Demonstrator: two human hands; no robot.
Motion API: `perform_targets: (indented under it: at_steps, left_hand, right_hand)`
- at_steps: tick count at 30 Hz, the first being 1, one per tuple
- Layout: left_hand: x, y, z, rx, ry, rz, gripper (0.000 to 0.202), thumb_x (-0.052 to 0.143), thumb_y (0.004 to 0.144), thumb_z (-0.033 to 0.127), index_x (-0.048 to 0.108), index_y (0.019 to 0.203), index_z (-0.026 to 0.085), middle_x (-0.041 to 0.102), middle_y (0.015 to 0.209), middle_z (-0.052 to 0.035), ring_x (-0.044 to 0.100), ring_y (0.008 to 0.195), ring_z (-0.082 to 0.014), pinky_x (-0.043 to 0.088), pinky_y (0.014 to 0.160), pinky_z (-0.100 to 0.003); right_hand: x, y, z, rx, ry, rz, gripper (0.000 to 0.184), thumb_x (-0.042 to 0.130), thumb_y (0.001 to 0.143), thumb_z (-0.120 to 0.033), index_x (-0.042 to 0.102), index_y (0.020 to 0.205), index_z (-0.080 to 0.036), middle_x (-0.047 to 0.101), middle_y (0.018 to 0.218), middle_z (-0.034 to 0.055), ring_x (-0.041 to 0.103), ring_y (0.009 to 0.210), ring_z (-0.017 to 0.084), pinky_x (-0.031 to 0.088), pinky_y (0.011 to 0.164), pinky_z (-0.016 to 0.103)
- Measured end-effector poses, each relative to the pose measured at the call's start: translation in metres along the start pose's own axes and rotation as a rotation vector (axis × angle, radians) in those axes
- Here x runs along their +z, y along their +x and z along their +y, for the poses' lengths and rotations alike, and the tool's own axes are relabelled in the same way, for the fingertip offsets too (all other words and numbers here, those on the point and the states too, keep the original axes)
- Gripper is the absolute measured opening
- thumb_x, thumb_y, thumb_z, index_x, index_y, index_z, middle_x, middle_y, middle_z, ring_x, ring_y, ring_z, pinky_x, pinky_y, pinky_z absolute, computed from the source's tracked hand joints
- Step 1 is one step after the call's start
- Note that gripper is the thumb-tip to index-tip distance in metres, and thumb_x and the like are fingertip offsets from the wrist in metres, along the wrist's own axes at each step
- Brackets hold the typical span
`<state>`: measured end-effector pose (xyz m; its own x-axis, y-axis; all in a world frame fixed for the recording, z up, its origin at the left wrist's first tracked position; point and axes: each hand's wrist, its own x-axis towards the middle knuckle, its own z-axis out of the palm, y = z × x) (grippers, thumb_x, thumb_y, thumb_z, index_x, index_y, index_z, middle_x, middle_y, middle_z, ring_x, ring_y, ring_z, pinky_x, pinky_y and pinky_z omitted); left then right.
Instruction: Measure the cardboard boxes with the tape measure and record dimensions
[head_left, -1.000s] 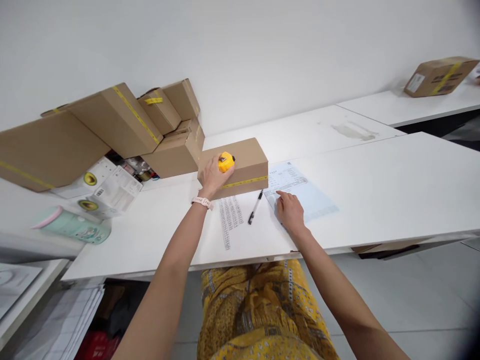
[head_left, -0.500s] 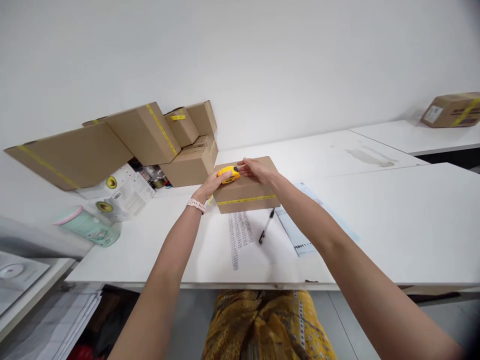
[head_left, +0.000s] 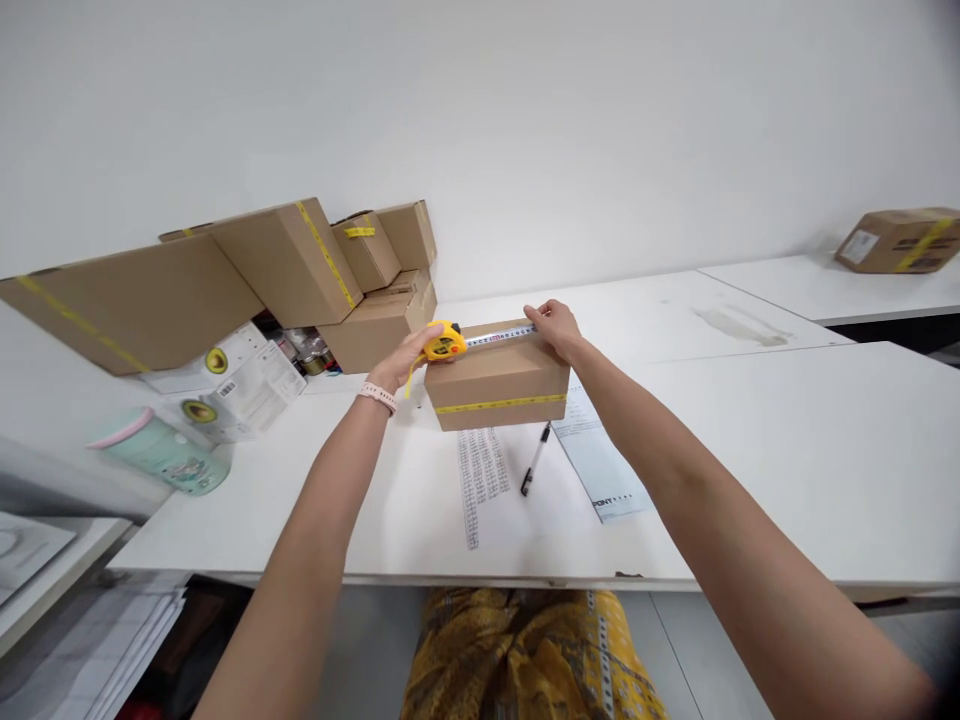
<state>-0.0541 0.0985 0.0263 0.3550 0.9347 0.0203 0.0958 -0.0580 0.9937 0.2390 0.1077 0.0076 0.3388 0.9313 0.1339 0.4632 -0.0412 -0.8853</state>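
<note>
Straight along the brown rectangular cardboard box [head_left: 496, 386]

At the box's left end, a rounded yellow tape measure [head_left: 445, 343] is grasped in the left hand [head_left: 402, 363]; at its right, the white blade [head_left: 496, 338] is apparently pinched in the right hand [head_left: 559, 327]. It is best kept taut.

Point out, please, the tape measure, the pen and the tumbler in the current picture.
Tape measure [head_left: 448, 344], head view: on its yellow case.
Pen [head_left: 535, 461], head view: on the middle of its barrel.
Tumbler [head_left: 169, 457], head view: on its green side.
</note>
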Motion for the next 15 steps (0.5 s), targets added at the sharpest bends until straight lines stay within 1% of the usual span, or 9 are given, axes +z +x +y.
perform_targets:
  at_steps: [2, 4, 6, 8, 12, 15]
  left_hand:
    - [-0.016, 0.004, 0.006, -0.03, 0.017, 0.026, 0.055, 0.076, 0.08, 0.059, 0.074, 0.116, 0.017, 0.079, 0.112, -0.0112, 0.077, 0.091, -0.0257, 0.063, 0.086, -0.037]
    - [-0.03, 0.006, 0.011, -0.06, 0.031, 0.055, 0.052, 0.076, 0.08, 0.058, 0.075, 0.113, 0.017, 0.079, 0.109, -0.0118, 0.077, 0.089, -0.0261, 0.065, 0.079, -0.035]
    - [-0.043, 0.006, 0.011, -0.092, 0.041, 0.094, 0.05, 0.077, 0.08, 0.055, 0.075, 0.113, 0.018, 0.079, 0.107, -0.0111, 0.077, 0.088, -0.0259, 0.065, 0.073, -0.033]
    - [-0.052, 0.004, 0.008, -0.124, 0.046, 0.135, 0.049, 0.078, 0.08, 0.053, 0.074, 0.116, 0.02, 0.079, 0.106, -0.0097, 0.077, 0.086, -0.0248, 0.066, 0.068, -0.031]
    - [-0.059, 0.002, -0.004, -0.173, 0.038, 0.187, 0.049, 0.077, 0.081, 0.048, 0.071, 0.121, 0.021, 0.078, 0.108, -0.0093, 0.076, 0.087, -0.0236, 0.065, 0.065, -0.03]
    - [-0.058, 0.002, -0.01, -0.183, 0.02, 0.186, 0.049, 0.075, 0.083, 0.048, 0.07, 0.124, 0.021, 0.077, 0.112, -0.0101, 0.076, 0.091, -0.0231, 0.066, 0.066, -0.029]
  right_hand:
    - [-0.006, 0.003, 0.008, 0.014, -0.066, 0.026, 0.026, 0.06, 0.091, -0.049, 0.056, 0.088, -0.023, 0.069, 0.104, 0.0067, 0.061, 0.089, 0.021, 0.045, 0.078, 0.033]
    - [-0.007, 0.004, 0.012, 0.031, -0.129, 0.037, 0.025, 0.06, 0.092, -0.047, 0.057, 0.088, -0.023, 0.071, 0.102, 0.0083, 0.063, 0.092, 0.024, 0.047, 0.081, 0.035]
    - [-0.006, 0.006, 0.015, 0.052, -0.185, 0.05, 0.022, 0.059, 0.094, -0.044, 0.058, 0.09, -0.022, 0.071, 0.104, 0.0111, 0.064, 0.097, 0.027, 0.047, 0.086, 0.039]
    - [-0.003, 0.007, 0.015, 0.076, -0.226, 0.064, 0.02, 0.058, 0.095, -0.041, 0.06, 0.093, -0.021, 0.072, 0.11, 0.0144, 0.065, 0.105, 0.031, 0.047, 0.092, 0.043]
    - [-0.001, 0.011, 0.017, 0.127, -0.25, 0.066, 0.022, 0.056, 0.096, -0.037, 0.063, 0.103, -0.018, 0.069, 0.121, 0.0198, 0.062, 0.119, 0.036, 0.045, 0.102, 0.051]
    - [-0.003, 0.012, 0.023, 0.155, -0.208, 0.045, 0.033, 0.058, 0.095, -0.044, 0.062, 0.113, -0.017, 0.064, 0.133, 0.0216, 0.058, 0.127, 0.038, 0.043, 0.107, 0.053]
